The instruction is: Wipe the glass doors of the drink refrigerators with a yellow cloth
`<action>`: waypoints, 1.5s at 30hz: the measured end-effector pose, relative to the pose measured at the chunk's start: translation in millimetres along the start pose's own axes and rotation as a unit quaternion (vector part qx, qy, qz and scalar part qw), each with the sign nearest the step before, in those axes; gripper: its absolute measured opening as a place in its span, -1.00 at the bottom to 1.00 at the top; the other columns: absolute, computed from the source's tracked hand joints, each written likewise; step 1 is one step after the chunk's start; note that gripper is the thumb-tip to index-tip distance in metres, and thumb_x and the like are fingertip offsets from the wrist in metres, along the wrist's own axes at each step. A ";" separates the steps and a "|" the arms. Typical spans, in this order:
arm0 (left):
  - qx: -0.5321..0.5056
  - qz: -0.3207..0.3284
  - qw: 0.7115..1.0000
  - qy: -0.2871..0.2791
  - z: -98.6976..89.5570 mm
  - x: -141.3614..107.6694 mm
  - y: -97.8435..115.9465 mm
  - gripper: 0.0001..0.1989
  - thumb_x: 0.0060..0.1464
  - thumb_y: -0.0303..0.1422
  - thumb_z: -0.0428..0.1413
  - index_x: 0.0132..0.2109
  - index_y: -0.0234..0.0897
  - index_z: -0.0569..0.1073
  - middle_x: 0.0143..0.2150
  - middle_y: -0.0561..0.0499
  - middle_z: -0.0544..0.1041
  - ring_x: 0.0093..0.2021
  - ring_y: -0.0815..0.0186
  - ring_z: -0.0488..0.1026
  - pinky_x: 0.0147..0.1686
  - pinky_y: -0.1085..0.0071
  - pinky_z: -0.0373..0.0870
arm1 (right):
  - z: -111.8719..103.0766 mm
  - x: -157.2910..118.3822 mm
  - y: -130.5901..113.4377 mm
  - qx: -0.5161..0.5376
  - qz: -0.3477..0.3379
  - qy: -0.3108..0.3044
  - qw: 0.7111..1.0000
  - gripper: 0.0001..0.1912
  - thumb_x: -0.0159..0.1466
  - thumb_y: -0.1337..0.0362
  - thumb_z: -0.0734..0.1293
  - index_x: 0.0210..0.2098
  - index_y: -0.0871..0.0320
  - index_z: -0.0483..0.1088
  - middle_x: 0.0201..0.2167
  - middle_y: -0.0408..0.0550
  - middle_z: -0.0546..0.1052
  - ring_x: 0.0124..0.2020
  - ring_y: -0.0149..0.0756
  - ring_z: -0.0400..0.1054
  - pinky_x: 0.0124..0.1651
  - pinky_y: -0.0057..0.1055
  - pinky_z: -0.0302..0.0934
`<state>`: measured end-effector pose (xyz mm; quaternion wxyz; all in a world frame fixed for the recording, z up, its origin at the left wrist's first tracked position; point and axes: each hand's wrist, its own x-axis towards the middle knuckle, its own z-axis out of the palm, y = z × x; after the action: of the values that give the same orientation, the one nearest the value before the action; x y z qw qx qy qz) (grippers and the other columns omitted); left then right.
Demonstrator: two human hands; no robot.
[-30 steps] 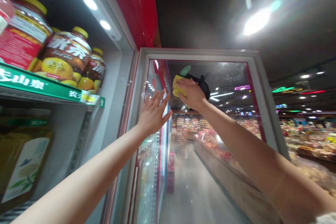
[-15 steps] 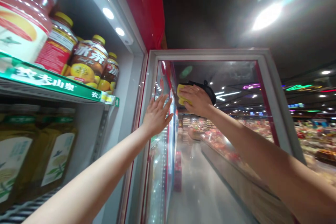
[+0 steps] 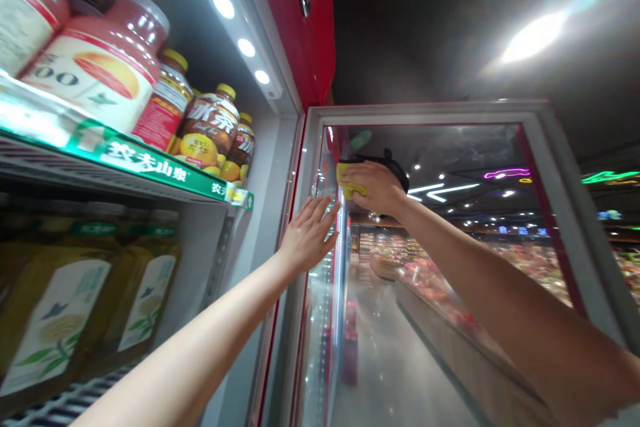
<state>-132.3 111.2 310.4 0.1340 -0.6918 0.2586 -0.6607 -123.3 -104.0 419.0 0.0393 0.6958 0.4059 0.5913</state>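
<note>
- Now, nearest, the left hand (image 3: 309, 237) is spread, grasping nothing, beside the hinge-side frame (image 3: 311, 167); whether it's touching, I can't tell.
- Farther in, the right hand (image 3: 377, 188) has the yellow cloth (image 3: 345, 177) gripped under its fingers, up against the upper glass (image 3: 450, 153) of the open door: wiping, by the look of it!
- Next move, I'd say: flat, steady pressure, sweeping across toward the far edge.
- And beyond the pane, the aisle floor (image 3: 385, 353) stretches away.
</note>
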 end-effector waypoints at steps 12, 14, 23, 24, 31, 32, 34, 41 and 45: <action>0.024 -0.039 0.999 0.017 3.3 -14.0 1.8 -0.46 0.33 -0.21 -0.01 0.38 -0.26 0.26 0.42 -0.22 0.27 0.46 0.06 0.12 0.45 -0.01 0.02 | 14.4 35.6 -20.4 0.003 -0.016 -0.002 1.000 -0.58 0.24 0.38 0.29 0.08 0.12 0.50 0.16 0.00 0.53 0.22 -0.15 0.34 0.38 -0.15 0.05; 0.021 -0.047 0.999 0.015 4.8 -13.9 0.9 -0.43 0.33 -0.21 -0.02 0.40 -0.26 0.21 0.44 -0.22 0.23 0.48 0.07 0.07 0.45 -0.02 -0.01 | 12.0 35.0 -13.9 0.016 -0.030 -0.008 0.999 -0.58 0.19 0.36 0.33 0.06 0.12 0.50 0.09 0.00 0.57 0.15 -0.13 0.39 0.32 -0.17 0.14; 0.029 -0.118 0.992 0.025 5.8 -10.4 0.5 -0.28 0.32 -0.20 -0.04 0.49 -0.42 -0.04 0.50 -0.30 0.06 0.52 0.02 -0.08 0.47 -0.02 -0.10 | 30.4 50.3 -33.8 0.028 0.028 0.023 0.999 -0.62 0.29 0.37 0.27 0.07 0.25 0.47 0.15 0.16 0.51 0.20 -0.10 0.36 0.32 -0.18 0.16; 0.031 -0.120 0.992 0.025 5.2 -13.2 0.8 -0.28 0.32 -0.20 -0.04 0.48 -0.44 -0.03 0.50 -0.31 0.06 0.52 0.01 -0.08 0.47 -0.02 -0.09 | 28.9 44.1 -32.3 0.039 -0.008 0.008 0.999 -0.63 0.27 0.36 0.29 0.06 0.22 0.48 0.14 0.11 0.53 0.21 -0.12 0.36 0.33 -0.20 0.15; 0.038 -0.125 0.991 -0.002 2.1 -21.8 3.7 -0.27 0.32 -0.21 -0.03 0.48 -0.44 -0.03 0.50 -0.31 0.07 0.51 0.01 -0.03 0.46 0.02 -0.06 | 17.4 48.6 -17.8 0.026 0.046 0.038 0.998 -0.62 0.27 0.37 0.29 0.07 0.20 0.48 0.14 0.11 0.51 0.19 -0.10 0.33 0.30 -0.15 0.16; 0.037 -0.128 0.991 -0.004 1.9 -22.3 4.7 -0.27 0.32 -0.21 -0.03 0.48 -0.45 -0.04 0.50 -0.31 0.07 0.51 0.00 -0.02 0.46 0.02 -0.06 | 20.9 51.3 -25.3 0.019 0.078 0.050 0.995 -0.62 0.29 0.37 0.27 0.08 0.24 0.47 0.14 0.17 0.49 0.19 -0.07 0.32 0.29 -0.12 0.17; 0.033 -0.132 0.991 -0.005 1.6 -25.1 7.0 -0.26 0.31 -0.22 -0.03 0.49 -0.44 -0.07 0.50 -0.31 0.06 0.51 0.00 -0.03 0.45 0.01 -0.04 | 30.5 48.2 -45.9 0.016 0.098 0.053 0.994 -0.61 0.29 0.37 0.25 0.08 0.32 0.44 0.12 0.25 0.48 0.18 -0.02 0.31 0.28 -0.08 0.18; 0.021 -0.117 0.993 -0.009 -1.7 -40.8 13.1 -0.24 0.30 -0.25 -0.03 0.50 -0.41 -0.13 0.51 -0.32 0.03 0.52 0.00 -0.09 0.45 -0.01 -0.03 | 31.4 7.2 -59.4 0.044 -0.033 -0.014 0.998 -0.60 0.29 0.36 0.26 0.11 0.20 0.44 0.16 0.13 0.51 0.25 -0.09 0.30 0.39 -0.07 0.03; 0.023 -0.121 0.992 -0.016 -3.3 -39.1 14.0 -0.23 0.30 -0.25 -0.03 0.50 -0.42 -0.16 0.51 -0.33 0.03 0.52 0.01 -0.06 0.44 0.00 -0.03 | 18.2 27.4 -40.5 0.026 0.058 0.016 0.998 -0.59 0.33 0.38 0.23 0.14 0.13 0.44 0.29 0.06 0.42 0.38 -0.05 0.16 0.44 0.06 -0.13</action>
<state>-137.8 121.1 270.3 0.0730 -0.7256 0.1552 -0.6664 -129.5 -52.6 413.6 -0.0201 0.7095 0.3805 0.5928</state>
